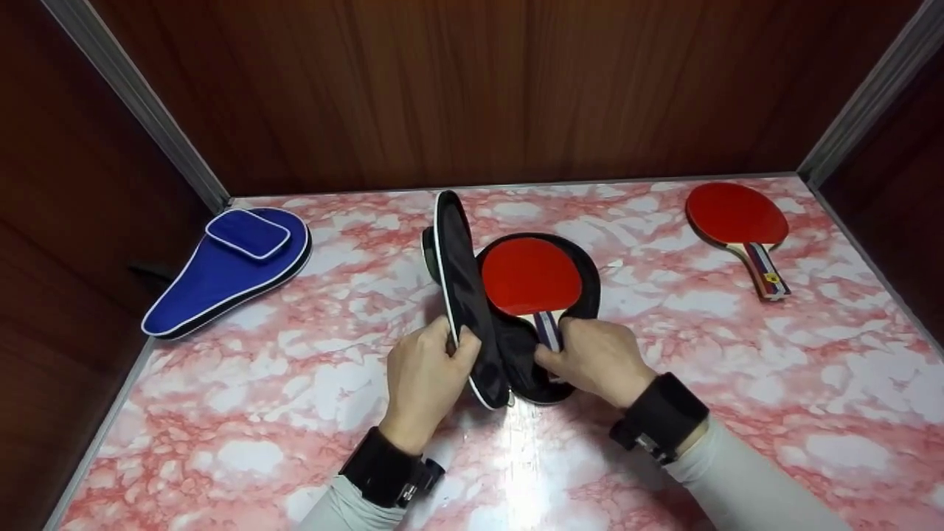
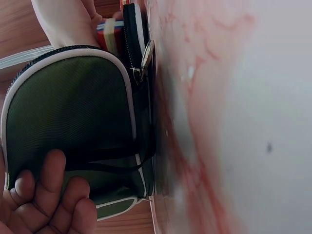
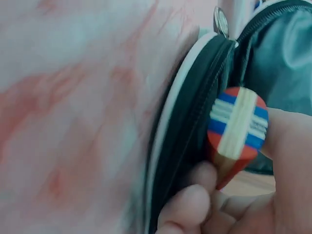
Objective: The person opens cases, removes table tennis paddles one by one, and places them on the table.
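A dark green table tennis bat case (image 2: 73,102) with white piping lies unzipped, its black lining (image 1: 472,295) showing in the head view. My left hand (image 1: 430,372) grips the edge of its lid, which stands nearly upright, thumb on the inner side. In the other half of the case lies a red table tennis bat (image 1: 532,274). My right hand (image 1: 596,360) holds that bat by its striped handle (image 3: 239,122), fingers curled round it. The handle's end faces the right wrist camera, close beside the zipped edge. A metal zip pull (image 2: 147,57) hangs at the case's end.
A second red bat (image 1: 737,215) lies at the far right of the marbled table (image 1: 295,428). At the left lies a blue bat case (image 1: 221,276) with a small front pocket. Brown wood panels (image 1: 501,88) wall in the back and both sides.
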{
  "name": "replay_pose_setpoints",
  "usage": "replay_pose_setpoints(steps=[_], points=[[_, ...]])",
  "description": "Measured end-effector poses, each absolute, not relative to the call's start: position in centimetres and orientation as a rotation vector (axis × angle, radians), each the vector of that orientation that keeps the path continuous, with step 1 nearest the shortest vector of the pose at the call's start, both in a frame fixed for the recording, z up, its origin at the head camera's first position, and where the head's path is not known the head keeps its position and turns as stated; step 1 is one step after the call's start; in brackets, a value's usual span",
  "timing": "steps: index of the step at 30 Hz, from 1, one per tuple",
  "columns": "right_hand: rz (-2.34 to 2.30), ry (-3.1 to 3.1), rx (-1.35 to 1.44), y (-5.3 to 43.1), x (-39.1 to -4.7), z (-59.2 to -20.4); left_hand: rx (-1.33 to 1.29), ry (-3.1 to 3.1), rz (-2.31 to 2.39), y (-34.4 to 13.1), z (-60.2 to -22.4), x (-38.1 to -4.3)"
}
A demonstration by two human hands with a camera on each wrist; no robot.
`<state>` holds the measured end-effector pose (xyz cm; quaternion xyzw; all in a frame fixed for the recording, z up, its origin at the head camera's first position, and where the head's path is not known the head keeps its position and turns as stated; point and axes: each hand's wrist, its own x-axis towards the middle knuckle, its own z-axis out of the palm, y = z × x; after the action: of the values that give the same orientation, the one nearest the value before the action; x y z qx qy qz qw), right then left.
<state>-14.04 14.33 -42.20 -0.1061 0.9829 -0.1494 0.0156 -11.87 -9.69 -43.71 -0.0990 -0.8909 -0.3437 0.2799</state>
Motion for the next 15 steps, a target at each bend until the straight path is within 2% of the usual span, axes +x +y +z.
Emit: replay_pose_setpoints(steps=[15], points=[[-0.761, 2.903, -0.252, 17.2, -13.9, -41.7, -0.268, -2.365, -0.919, -9.9, -43.8, -12.1]])
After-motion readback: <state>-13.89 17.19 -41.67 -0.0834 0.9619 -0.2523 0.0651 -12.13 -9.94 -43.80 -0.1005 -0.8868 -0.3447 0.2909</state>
